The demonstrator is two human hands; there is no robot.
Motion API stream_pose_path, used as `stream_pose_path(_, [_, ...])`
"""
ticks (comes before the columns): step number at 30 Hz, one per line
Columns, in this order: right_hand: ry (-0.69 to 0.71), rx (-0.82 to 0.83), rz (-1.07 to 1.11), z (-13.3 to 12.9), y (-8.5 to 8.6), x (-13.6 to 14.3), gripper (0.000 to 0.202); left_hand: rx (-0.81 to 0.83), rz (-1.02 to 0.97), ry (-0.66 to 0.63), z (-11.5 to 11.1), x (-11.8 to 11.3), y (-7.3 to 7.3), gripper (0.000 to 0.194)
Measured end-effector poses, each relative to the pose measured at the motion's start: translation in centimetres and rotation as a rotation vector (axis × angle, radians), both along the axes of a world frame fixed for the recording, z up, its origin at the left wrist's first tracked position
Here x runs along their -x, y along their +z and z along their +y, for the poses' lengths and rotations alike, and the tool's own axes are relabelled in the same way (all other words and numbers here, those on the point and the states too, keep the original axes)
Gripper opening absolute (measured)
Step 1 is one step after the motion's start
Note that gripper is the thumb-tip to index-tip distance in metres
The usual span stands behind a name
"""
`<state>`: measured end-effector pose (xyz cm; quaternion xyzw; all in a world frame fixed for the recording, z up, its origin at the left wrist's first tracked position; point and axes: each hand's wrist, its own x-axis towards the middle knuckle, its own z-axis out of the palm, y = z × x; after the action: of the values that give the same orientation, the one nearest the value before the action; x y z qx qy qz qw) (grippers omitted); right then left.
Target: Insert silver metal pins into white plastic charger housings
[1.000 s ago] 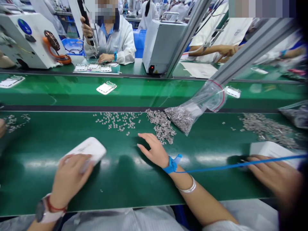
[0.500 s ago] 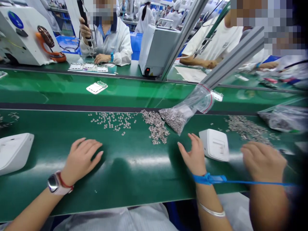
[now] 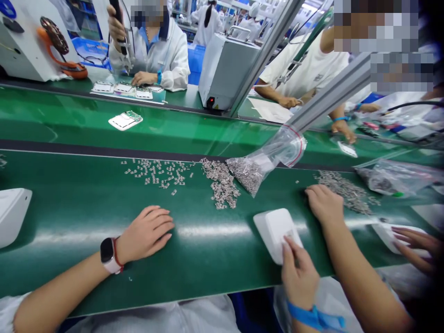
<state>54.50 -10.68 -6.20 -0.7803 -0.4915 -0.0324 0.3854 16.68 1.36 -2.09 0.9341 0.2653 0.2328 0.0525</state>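
The right hand (image 3: 300, 274), outstretched beside the white case (image 3: 274, 231) a moment ago, now touches it, so handling this case seems just begun; I cannot tell whether the bent fingers grip. The case is at three o'clock from the left hand (image 3: 146, 233), fingers loosely spread over the tabletop (image 3: 208, 266), holding nothing

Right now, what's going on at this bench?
The person's right hand touches the near side of a white casing on the green bench; whether it grips is unclear. The left hand lies open, holding nothing visible. Beyond, small metal parts lie heaped beside a clear bag of similar ones.
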Motion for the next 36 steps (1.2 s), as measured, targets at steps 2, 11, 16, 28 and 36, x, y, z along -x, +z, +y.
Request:
stream_pose_path(2, [0.202,-0.034,-0.036,-1.0,0.4,3.2,0.022,-0.078,-0.074,-0.109,-0.9,-0.5,0.4,0.015])
stream_pose_path(11, [0.981,0.039,0.098,8.1,4.3,13.9,0.02,-0.235,-0.043,-0.275,-3.4,-2.3,1.7,0.011])
stream_pose_path(16, [0.952,0.102,0.157,16.2,3.6,17.2,0.014,-0.173,0.113,-0.076,-2.6,-1.4,1.4,0.017])
stream_pose_path(28, [1.027,0.098,0.235,18.3,2.7,17.8,0.013,0.004,-0.005,-0.208,-0.8,0.1,1.2,0.015])
stream_pose_path(36, [1.228,0.098,0.301,13.0,6.0,17.7,0.02,-0.016,-0.137,0.244,-0.5,-0.5,3.7,0.014])
